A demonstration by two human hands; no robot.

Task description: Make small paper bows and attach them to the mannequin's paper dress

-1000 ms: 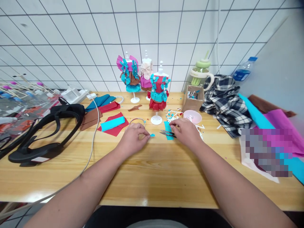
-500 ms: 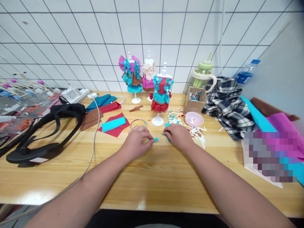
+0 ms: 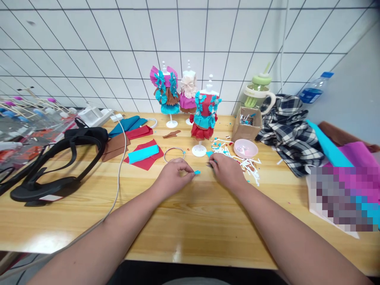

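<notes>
Nearest on the wooden table (image 3: 190,229), the left hand (image 3: 174,180) pinches a small turquoise piece (image 3: 197,172) between thumb and fingers, just above the middle of the tabletop. The piece's long axis runs roughly left to right, its free end pointing right, toward the right hand (image 3: 228,170). That hand is curled low over what appears to be the scissors (image 3: 209,163), mostly hidden, with a bit poking out to the left; whether its fingers grip them, I cannot tell.

To the left, a black headset (image 3: 86,133) lies beside a pale cable (image 3: 119,174). Slightly farther, a folded turquoise strip (image 3: 144,154) rests slantwise on red sheets (image 3: 151,159), its right end farther away, and a thin ring (image 3: 174,148) lies just beyond the left hand. A turquoise sheet (image 3: 209,153) shows beyond the right fingers, with white scraps (image 3: 252,173) around a pink bowl (image 3: 249,152).

Beyond these, a dress form (image 3: 204,114) in red and turquoise stands upright on a white base. To its right are a cardboard box (image 3: 246,131), a green-lidded jug (image 3: 257,93) and a plaid cloth (image 3: 287,128). Farther back, a magenta-topped form (image 3: 166,93) and a cream-topped form (image 3: 188,89) stand before the tiled wall (image 3: 222,33).
</notes>
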